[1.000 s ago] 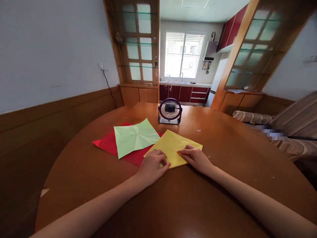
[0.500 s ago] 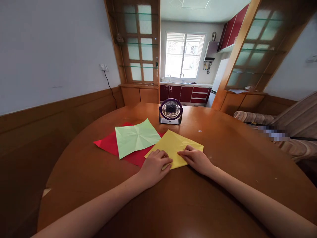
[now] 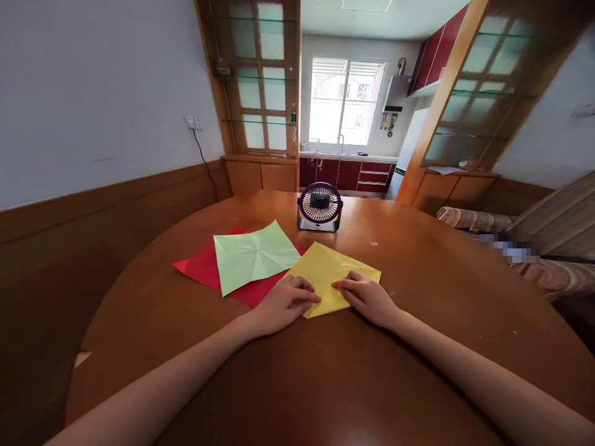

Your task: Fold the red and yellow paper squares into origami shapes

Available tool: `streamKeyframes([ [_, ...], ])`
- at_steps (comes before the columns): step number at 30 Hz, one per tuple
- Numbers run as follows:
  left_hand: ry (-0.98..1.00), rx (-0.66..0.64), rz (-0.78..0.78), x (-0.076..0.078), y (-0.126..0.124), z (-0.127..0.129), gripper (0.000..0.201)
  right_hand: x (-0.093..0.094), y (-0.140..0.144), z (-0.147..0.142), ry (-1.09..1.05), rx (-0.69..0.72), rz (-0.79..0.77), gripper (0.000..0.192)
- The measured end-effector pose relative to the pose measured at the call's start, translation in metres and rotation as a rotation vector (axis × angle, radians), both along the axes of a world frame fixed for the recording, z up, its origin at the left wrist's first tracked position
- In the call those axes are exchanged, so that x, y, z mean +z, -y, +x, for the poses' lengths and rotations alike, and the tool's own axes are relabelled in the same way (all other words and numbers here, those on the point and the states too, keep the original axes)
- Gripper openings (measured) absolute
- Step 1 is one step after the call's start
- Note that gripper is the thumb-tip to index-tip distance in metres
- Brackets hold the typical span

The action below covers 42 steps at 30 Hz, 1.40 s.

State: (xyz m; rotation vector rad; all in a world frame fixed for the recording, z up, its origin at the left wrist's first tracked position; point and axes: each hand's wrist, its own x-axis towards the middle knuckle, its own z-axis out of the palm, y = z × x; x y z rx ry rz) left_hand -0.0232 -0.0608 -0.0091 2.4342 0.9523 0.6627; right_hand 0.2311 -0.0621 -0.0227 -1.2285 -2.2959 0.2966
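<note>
A folded yellow paper lies on the round wooden table in front of me. My left hand lies flat over its near left corner, fingers pressing down on the sheet. On the paper's near right edge rests my right hand, fingertips on the fold. To the left, a creased light green paper overlaps a red paper. The red sheet's right part runs under the yellow one.
A small purple desk fan stands just beyond the papers, facing me. A cushioned bench lies to the right of the table. Wooden wall panelling runs along the left, with a kitchen doorway behind.
My left hand has slid slightly left and flattened along the yellow paper's near left edge. My right hand stays pressed on the paper.
</note>
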Motion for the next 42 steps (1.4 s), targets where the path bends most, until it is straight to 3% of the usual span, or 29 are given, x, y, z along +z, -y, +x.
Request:
streamKeyframes([
  [8, 0.049, -0.005, -0.066, 0.003, -0.001, -0.001, 0.020, 0.006, 0.004, 0.003, -0.179, 0.008, -0.114, 0.038],
  [12, 0.036, -0.007, -0.069, 0.005, 0.001, -0.002, 0.022, 0.011, 0.004, 0.009, -0.288, 0.119, -0.209, 0.040],
  [17, -0.021, 0.070, 0.031, -0.001, 0.005, 0.003, 0.025, 0.016, 0.005, 0.023, -0.364, 0.241, -0.348, 0.061],
  [20, -0.128, 0.149, 0.086, -0.005, 0.011, 0.009, 0.047, 0.016, 0.003, 0.028, -0.385, 0.243, -0.353, 0.055],
  [23, -0.215, 0.164, 0.050, -0.004, 0.014, 0.012, 0.069, 0.014, -0.003, 0.030, -0.355, 0.233, -0.265, 0.039],
  [25, -0.248, 0.132, 0.003, -0.002, 0.015, 0.012, 0.074, 0.012, -0.009, 0.032, -0.307, 0.234, -0.185, 0.038],
  [30, -0.245, 0.045, -0.088, 0.005, 0.011, 0.008, 0.074, 0.008, -0.021, 0.044, -0.052, 0.240, -0.111, 0.056],
  [33, -0.242, 0.020, -0.119, 0.007, 0.010, 0.005, 0.073, 0.007, -0.023, 0.052, 0.095, 0.217, -0.118, 0.055],
  [42, -0.321, -0.058, -0.161, 0.010, 0.008, 0.004, 0.074, 0.008, -0.026, 0.058, 0.177, 0.157, -0.089, 0.060],
])
